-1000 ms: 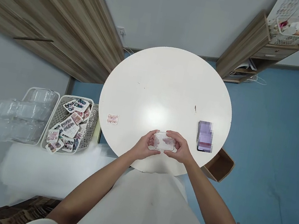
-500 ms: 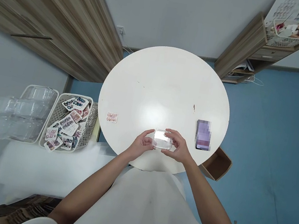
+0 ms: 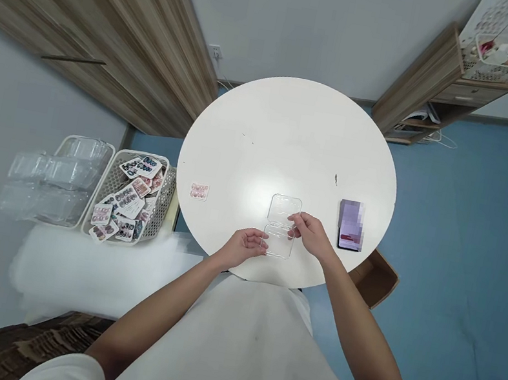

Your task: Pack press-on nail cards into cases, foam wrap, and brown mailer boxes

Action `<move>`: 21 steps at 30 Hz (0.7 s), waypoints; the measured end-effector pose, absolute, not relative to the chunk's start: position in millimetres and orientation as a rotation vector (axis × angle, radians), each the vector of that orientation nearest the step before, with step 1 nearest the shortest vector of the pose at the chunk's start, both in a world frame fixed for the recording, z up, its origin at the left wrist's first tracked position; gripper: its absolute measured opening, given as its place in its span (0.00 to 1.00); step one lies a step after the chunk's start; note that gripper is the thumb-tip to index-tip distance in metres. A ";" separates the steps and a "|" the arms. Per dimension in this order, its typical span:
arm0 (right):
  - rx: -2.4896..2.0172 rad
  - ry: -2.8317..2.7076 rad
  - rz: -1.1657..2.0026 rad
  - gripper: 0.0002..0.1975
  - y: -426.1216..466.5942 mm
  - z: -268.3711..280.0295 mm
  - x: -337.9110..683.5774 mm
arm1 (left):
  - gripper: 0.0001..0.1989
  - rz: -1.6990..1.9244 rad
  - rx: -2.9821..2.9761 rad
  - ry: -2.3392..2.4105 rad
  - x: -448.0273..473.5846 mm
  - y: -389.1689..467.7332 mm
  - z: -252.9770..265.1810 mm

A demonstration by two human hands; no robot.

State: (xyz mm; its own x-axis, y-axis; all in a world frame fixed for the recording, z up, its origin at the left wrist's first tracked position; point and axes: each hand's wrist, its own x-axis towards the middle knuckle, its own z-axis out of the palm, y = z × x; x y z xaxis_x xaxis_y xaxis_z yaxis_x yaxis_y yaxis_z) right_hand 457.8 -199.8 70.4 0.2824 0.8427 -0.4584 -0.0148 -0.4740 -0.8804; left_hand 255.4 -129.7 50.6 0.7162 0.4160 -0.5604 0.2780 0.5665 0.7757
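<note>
We see a hinged clear plastic case [image 3: 277,246] unfolded over the near part of the white oval table [image 3: 294,131]. The right hand [image 3: 308,233] pinches it at its right side, near the hinge. The left hand [image 3: 244,246] has its fingers at the left edge; we cannot tell if they grip. Farther left lies a card of pink false nails [image 3: 199,191].

White short-sleeved top [image 3: 252,353]

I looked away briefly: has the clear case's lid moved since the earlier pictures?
Yes. The clear case is now open, and its lid has swung toward the far edge of the white table.
</note>
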 end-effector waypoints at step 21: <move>-1.633 -0.325 1.098 0.25 -244.6 68.9 399.9 | 0.22 0.130 0.977 0.854 253.0 -139.2 51.8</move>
State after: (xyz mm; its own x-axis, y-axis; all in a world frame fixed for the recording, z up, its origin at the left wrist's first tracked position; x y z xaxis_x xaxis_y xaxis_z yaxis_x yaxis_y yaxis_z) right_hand 399.9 -244.6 68.9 0.5351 0.6902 -0.4871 -0.3131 -0.3735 -0.8732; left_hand 253.0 -139.2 51.8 0.6768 0.4574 -0.5768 0.2654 0.5793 0.7707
